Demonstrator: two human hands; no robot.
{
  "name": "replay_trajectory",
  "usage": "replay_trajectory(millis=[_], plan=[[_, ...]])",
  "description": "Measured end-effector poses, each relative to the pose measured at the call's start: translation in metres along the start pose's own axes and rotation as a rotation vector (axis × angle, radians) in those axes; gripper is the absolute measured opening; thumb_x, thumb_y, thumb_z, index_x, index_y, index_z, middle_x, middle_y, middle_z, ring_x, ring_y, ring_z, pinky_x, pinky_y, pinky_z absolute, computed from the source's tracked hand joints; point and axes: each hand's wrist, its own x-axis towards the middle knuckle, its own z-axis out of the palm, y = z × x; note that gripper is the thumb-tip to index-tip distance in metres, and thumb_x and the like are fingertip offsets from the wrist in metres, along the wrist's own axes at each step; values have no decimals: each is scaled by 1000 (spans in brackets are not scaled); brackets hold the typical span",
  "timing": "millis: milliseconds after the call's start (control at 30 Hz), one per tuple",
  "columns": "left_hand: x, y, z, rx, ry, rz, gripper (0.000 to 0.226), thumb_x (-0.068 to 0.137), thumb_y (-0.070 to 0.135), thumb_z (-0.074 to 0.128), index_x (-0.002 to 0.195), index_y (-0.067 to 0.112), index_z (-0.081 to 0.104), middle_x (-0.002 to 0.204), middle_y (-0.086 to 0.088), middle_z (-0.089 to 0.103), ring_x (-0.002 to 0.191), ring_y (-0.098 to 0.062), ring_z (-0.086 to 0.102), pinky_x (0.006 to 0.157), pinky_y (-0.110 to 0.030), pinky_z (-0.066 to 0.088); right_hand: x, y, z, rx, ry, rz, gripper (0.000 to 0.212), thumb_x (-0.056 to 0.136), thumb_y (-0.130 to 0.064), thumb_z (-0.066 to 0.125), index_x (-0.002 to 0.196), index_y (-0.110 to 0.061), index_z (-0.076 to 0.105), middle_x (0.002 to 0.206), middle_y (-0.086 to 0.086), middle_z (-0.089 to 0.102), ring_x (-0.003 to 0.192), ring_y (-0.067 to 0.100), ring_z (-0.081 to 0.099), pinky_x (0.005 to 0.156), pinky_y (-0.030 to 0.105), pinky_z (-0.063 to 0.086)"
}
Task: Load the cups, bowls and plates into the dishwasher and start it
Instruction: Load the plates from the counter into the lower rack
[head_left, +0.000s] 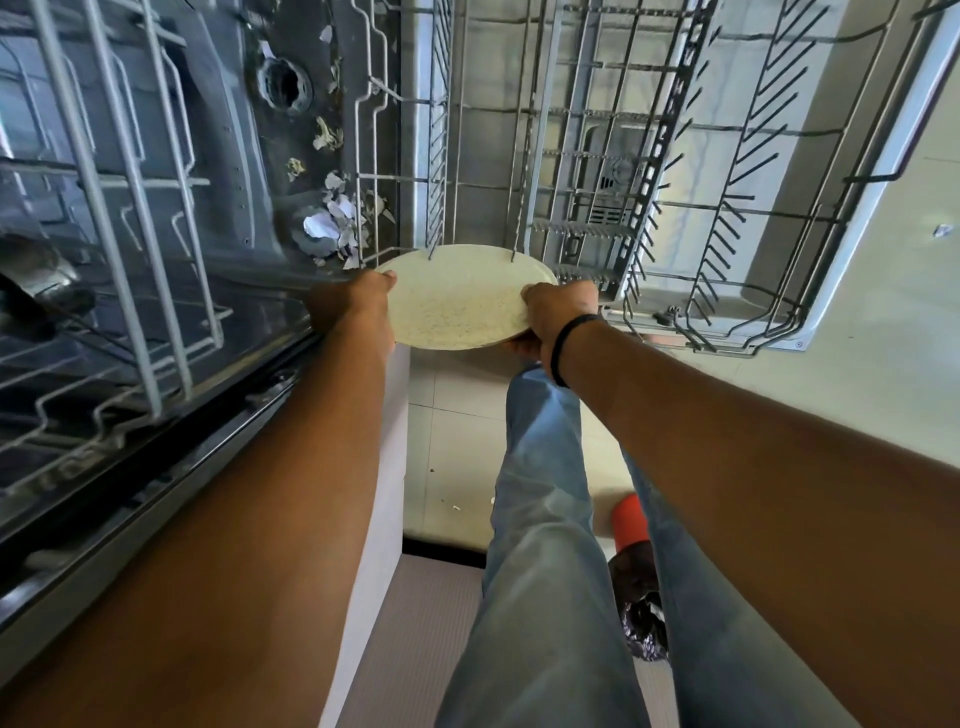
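Both hands grip a pale speckled plate (457, 301) by opposite edges, the left hand (358, 306) curled round its left rim and the right hand (558, 306), a dark band at its wrist, curled round its right rim. The plate is held at the near edge of the pulled-out lower rack (675, 171), where two tine tips show over its far rim, though whether they touch it is hard to tell. Scraps of debris (337, 218) lie on the dishwasher's tub floor left of the rack.
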Motion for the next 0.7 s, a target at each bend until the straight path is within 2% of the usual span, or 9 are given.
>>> replay_trajectory(millis=[67, 167, 267, 367, 433, 500, 600, 633, 700], plan=[[2, -1, -3, -12, 122, 76, 58, 65, 30, 88, 110, 5, 59, 97, -4, 70, 87, -25, 71, 69, -37, 60, 1, -1, 0, -10, 8, 1, 12, 100, -5, 52, 102, -12, 42, 88, 9, 55, 70, 27, 62, 42, 38, 55], [-14, 1, -1, -49, 145, 91, 52, 70, 20, 87, 107, 4, 54, 103, -8, 71, 85, -24, 70, 75, -42, 62, 1, -1, -2, 24, 2, 5, 14, 98, -5, 56, 110, -9, 48, 88, 10, 57, 71, 27, 62, 39, 35, 54], [-20, -1, 3, -60, 122, 95, 39, 83, 14, 79, 108, 3, 52, 96, -6, 64, 81, -19, 66, 81, -36, 60, 3, 0, -5, 65, -1, 6, 19, 97, -7, 58, 115, -8, 51, 90, 11, 60, 73, 27, 64, 43, 35, 55], [-15, -7, -4, -54, 94, 93, 59, 75, 20, 84, 122, -2, 55, 111, -7, 68, 95, -22, 67, 86, -41, 61, -1, 9, -6, 77, -2, 19, 24, 97, -10, 59, 119, -8, 51, 98, 15, 63, 77, 30, 66, 44, 38, 57], [-13, -8, -10, -54, 103, 112, 63, 68, 22, 87, 119, 0, 59, 109, -8, 70, 90, -24, 70, 79, -43, 63, -4, 19, -6, 87, 10, 27, 30, 97, -13, 60, 124, -8, 49, 111, 18, 63, 86, 34, 67, 44, 38, 56], [-9, -8, -13, -23, 32, 83, 58, 64, 27, 86, 111, 3, 63, 105, -7, 72, 83, -23, 71, 68, -38, 63, -7, 29, -6, 112, 9, 48, 33, 97, -17, 59, 127, -8, 48, 118, 18, 61, 92, 35, 68, 41, 35, 54], [-10, -2, -11, 34, -113, 24, 36, 77, 29, 81, 97, 6, 62, 94, -6, 69, 77, -22, 65, 62, -34, 54, -11, 36, -10, 155, 10, 61, 29, 98, -16, 57, 124, -8, 48, 113, 17, 62, 82, 32, 68, 39, 31, 52], [-6, 2, -12, 47, -150, 10, 37, 77, 30, 82, 96, 6, 61, 91, -6, 68, 78, -24, 65, 62, -34, 53, -12, 36, -10, 160, 8, 59, 26, 98, -15, 56, 121, -8, 48, 111, 16, 61, 79, 32, 68, 39, 31, 52], [17, 5, -12, 96, -122, 6, 68, 51, 37, 91, 104, 4, 65, 96, -7, 73, 83, -29, 72, 62, -38, 59, -12, 33, -9, 158, -16, 61, 25, 99, -15, 56, 120, -8, 46, 111, 16, 61, 78, 32, 69, 39, 31, 52]])
